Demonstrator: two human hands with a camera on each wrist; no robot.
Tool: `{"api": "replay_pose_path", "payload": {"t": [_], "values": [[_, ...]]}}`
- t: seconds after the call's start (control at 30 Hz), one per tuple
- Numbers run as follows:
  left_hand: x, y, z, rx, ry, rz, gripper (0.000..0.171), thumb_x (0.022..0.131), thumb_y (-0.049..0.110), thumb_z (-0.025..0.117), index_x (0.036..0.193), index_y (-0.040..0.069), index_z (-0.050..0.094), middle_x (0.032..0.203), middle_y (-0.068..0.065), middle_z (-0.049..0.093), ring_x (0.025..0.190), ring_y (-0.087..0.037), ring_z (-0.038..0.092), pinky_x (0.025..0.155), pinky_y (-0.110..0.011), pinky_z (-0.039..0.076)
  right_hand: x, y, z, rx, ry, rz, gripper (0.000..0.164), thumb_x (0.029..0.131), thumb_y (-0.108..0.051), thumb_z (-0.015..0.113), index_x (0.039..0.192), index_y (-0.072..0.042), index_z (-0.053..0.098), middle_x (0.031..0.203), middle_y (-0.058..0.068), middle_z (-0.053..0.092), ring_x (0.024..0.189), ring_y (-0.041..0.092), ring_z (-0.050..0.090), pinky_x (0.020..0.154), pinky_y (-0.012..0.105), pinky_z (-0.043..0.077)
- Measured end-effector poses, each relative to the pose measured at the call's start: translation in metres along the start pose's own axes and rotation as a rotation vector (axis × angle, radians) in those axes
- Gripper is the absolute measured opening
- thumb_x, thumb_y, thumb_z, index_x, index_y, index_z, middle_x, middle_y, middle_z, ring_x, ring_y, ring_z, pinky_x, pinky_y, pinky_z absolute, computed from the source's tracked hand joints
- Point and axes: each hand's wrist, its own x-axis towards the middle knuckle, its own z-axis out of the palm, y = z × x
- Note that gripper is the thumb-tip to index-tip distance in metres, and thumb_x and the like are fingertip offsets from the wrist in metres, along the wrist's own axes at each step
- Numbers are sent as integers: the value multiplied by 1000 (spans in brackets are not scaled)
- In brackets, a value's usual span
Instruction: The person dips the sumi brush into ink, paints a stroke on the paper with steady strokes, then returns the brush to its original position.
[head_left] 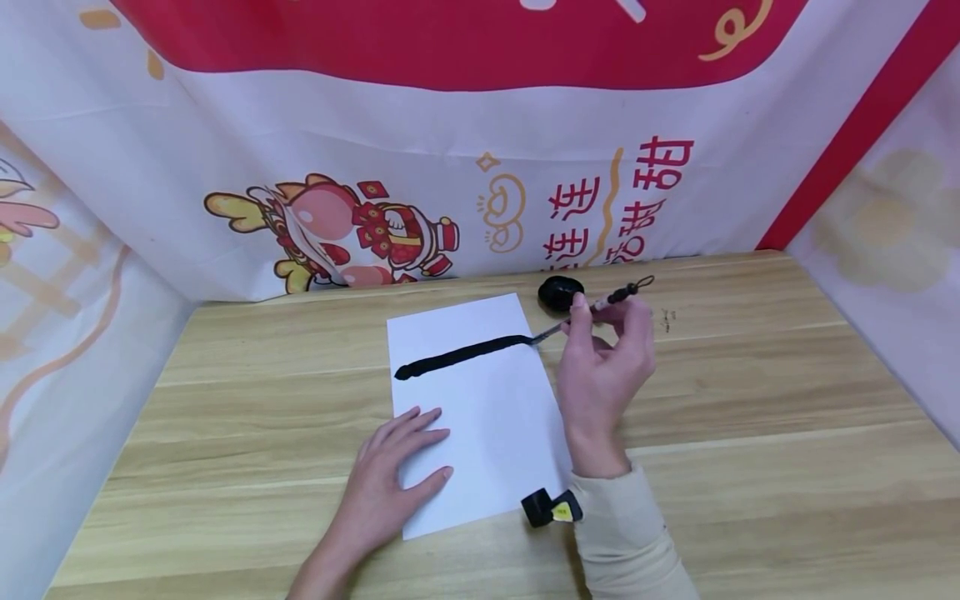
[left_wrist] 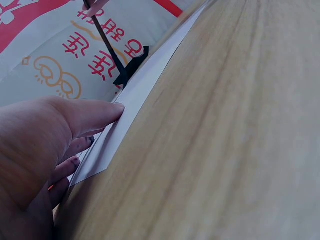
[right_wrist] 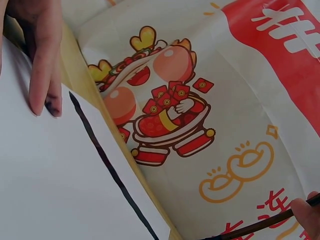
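Note:
My right hand (head_left: 602,375) pinches a writing brush (head_left: 553,328) with a dark shaft and a hanging loop at its top end. The brush tip touches the right edge of a white sheet of paper (head_left: 487,442). A thick black ink stroke (head_left: 463,355) runs across the upper part of the sheet and ends at that tip. My left hand (head_left: 386,475) rests on the lower left edge of the paper with fingers spread. In the left wrist view, its thumb (left_wrist: 97,117) lies along the sheet, and dark smudges show on some fingertips.
A glossy black rounded object (head_left: 560,293) sits just behind the brush near the back edge of the wooden table (head_left: 750,375). Small dark marks (head_left: 667,321) are on the tabletop to the right. A printed cloth (head_left: 420,125) hangs behind the table.

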Motion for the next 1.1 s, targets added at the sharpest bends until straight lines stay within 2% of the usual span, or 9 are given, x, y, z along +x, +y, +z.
{"api": "replay_pose_path", "payload": {"t": [0.13, 0.33, 0.4, 0.57, 0.63, 0.87, 0.9, 0.97, 1.1], "values": [[0, 0, 0, -1, 0, -1, 44, 87, 23, 89, 130, 25, 77, 156, 8, 63, 154, -30, 48, 121, -67, 32, 1, 0, 0, 3, 8, -7, 27, 102, -13, 75, 106, 9, 60, 97, 8, 61, 86, 10, 68, 67, 25, 65], [0, 0, 0, 2, -4, -1, 44, 88, 23, 89, 130, 25, 77, 157, 7, 63, 154, -30, 48, 121, -67, 32, 2, 0, -1, 11, 20, -5, 28, 101, -13, 75, 106, 10, 60, 96, -9, 58, 85, 11, 69, 67, 29, 66], [0, 0, 0, 1, -6, -4, 44, 88, 23, 89, 130, 25, 77, 157, 8, 62, 154, -30, 48, 122, -67, 32, 2, 0, -1, 7, 19, -3, 28, 101, -14, 75, 106, 10, 60, 96, -8, 58, 86, 11, 69, 67, 29, 66], [0, 0, 0, 3, -9, -7, 44, 88, 24, 89, 131, 26, 77, 157, 8, 62, 155, -30, 47, 122, -67, 32, 3, -1, -2, -2, 12, -3, 29, 102, -15, 75, 107, 9, 60, 97, 10, 61, 87, 11, 69, 68, 27, 65], [1, 0, 0, 3, -8, -5, 44, 88, 24, 89, 131, 26, 77, 157, 8, 62, 155, -30, 47, 122, -67, 32, 3, -2, -3, -3, 11, -4, 28, 102, -15, 75, 108, 9, 60, 98, 13, 62, 87, 11, 69, 68, 27, 65], [2, 2, 1, -1, 4, 17, 44, 88, 23, 89, 130, 24, 77, 157, 7, 62, 154, -30, 48, 121, -66, 32, 12, -11, -9, 69, 50, 17, 26, 102, -9, 73, 107, 12, 57, 97, -8, 60, 90, 14, 72, 71, 28, 66], [2, 1, 1, -1, 8, 22, 44, 88, 23, 89, 130, 24, 77, 156, 7, 63, 154, -31, 48, 121, -66, 32, 14, -13, -11, 91, 64, 22, 26, 101, -8, 73, 106, 11, 56, 97, -8, 60, 91, 16, 73, 72, 29, 66], [1, 1, 1, 0, 10, 22, 44, 88, 23, 89, 130, 23, 77, 156, 7, 63, 154, -31, 49, 120, -65, 32, 18, -18, -15, 136, 89, 34, 18, 101, -7, 74, 103, 2, 59, 96, -5, 62, 92, 19, 75, 73, 33, 67], [-1, 0, 1, 3, 10, 19, 43, 88, 24, 89, 129, 25, 78, 155, 8, 64, 153, -30, 50, 120, -64, 33, 27, -24, -28, 172, 96, 4, 18, 99, -6, 76, 104, -5, 59, 96, 0, 64, 90, 21, 78, 72, 34, 67]]}}
